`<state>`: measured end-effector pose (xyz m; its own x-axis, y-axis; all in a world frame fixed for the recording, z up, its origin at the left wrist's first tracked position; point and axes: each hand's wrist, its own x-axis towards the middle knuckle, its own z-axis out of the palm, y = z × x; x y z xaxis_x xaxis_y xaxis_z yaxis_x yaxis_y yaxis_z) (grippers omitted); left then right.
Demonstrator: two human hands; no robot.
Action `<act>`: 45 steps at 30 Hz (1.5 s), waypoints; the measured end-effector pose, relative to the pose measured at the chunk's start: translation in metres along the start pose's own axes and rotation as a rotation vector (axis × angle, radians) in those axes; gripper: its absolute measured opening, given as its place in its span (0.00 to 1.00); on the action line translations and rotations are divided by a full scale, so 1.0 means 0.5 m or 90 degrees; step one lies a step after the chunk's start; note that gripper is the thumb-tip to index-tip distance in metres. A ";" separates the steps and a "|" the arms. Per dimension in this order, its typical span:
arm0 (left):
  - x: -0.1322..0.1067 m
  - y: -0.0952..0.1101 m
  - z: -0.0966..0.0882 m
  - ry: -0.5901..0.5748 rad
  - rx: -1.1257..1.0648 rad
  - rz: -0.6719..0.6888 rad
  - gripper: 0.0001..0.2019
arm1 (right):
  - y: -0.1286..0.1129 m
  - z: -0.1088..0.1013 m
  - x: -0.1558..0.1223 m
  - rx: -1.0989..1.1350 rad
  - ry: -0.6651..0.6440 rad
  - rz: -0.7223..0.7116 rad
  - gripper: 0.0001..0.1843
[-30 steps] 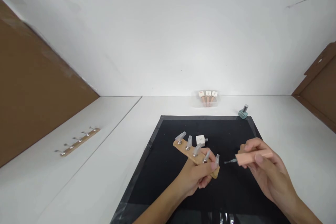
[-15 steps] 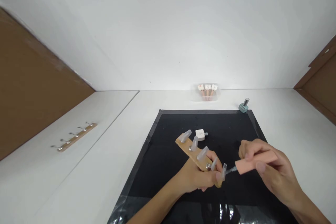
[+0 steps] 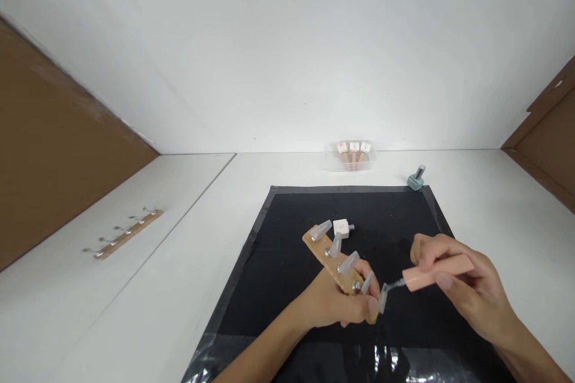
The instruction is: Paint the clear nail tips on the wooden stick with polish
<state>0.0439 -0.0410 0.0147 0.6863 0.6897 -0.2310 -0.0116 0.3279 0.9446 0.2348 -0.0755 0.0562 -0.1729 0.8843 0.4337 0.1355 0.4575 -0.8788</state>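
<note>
My left hand [image 3: 344, 302] grips the near end of a tan nail display stand [image 3: 324, 251], tilted above the black mat. Several translucent false nails [image 3: 348, 263] stand along it on small metal mounts. My right hand [image 3: 465, 278] pinches the pink handle of a nail polish brush [image 3: 438, 272]. Its thin brush tip touches the nail at the stand's near end [image 3: 383, 299]. Beyond the stand, a white-topped square polish bottle [image 3: 341, 228] lies on the mat with its neck to the right.
A clear box [image 3: 349, 158] with three pink-handled white bottles stands against the white wall. A teal bottle with a silver cap [image 3: 415, 178] is at the mat's far right corner. At left lies a second wooden stand [image 3: 128, 234] with bare metal mounts. The black mat [image 3: 287, 215] covers the middle.
The brush tip has moved slightly up along the near-end nail, and the pink handle has risen a little. The left hand still holds the stand, almost unmoved.
</note>
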 end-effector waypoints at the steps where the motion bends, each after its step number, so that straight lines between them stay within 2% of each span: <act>1: -0.001 0.001 0.000 0.002 0.005 0.002 0.12 | 0.000 0.000 0.001 0.013 -0.012 0.001 0.14; 4: -0.002 0.005 0.001 0.009 0.028 0.026 0.07 | 0.000 0.000 0.005 0.026 -0.050 -0.002 0.13; 9: -0.003 0.010 0.006 0.029 0.058 0.040 0.03 | 0.004 -0.003 0.009 0.025 -0.020 0.008 0.13; 12: -0.001 0.010 0.009 0.032 0.071 0.024 0.03 | 0.006 -0.006 0.009 0.016 -0.059 0.010 0.15; 16: -0.001 0.007 0.009 0.031 0.075 0.008 0.03 | 0.005 -0.010 0.009 0.014 -0.026 -0.004 0.16; 21: -0.002 0.008 0.008 0.030 0.058 -0.007 0.04 | 0.004 -0.012 0.009 0.027 -0.088 0.000 0.13; 24: 0.000 0.007 0.008 0.037 0.050 -0.017 0.05 | 0.006 -0.013 0.010 0.014 -0.057 -0.019 0.13; 28: 0.003 0.006 0.009 0.032 0.047 -0.017 0.05 | 0.007 -0.013 0.009 0.013 -0.089 -0.019 0.13; 34: 0.004 0.005 0.007 0.028 0.082 -0.011 0.04 | 0.004 -0.012 0.010 -0.001 -0.081 -0.042 0.14; 41: 0.005 0.006 0.008 0.027 0.104 -0.014 0.03 | 0.013 -0.016 0.007 0.001 -0.096 -0.055 0.07; 45: 0.005 0.005 0.010 0.021 0.115 -0.006 0.03 | 0.014 -0.017 0.003 -0.019 -0.091 -0.037 0.09</act>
<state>0.0491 -0.0416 0.0178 0.6612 0.7091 -0.2451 0.1278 0.2154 0.9681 0.2436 -0.0703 0.0522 -0.3187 0.8350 0.4486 0.1495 0.5116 -0.8461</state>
